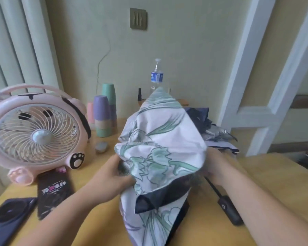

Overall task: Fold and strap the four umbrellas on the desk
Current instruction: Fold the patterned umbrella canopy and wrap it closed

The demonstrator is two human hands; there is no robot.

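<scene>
fan (36,132) and cups (103,116) beside umbrella (158,148)

A person's left grip (112,176) pinches the loose canopy of a white, green-flowered umbrella (160,139); the blurred right grip (215,167) reaches under its opposite edge, above a wooden worktop (96,228).

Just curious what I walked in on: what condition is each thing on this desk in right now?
Floral umbrella, canopy loose, unstrapped.
Left hand, grips its fabric.
Right hand, at its edge, blurred, grip unclear.
Dark umbrella, crumpled heap, unstrapped.
Black handle, lying flat.
Water bottle, upright, capped.
Cups, stacked upside down.
Fan, upright; running unclear.
Phone, face down.
</scene>
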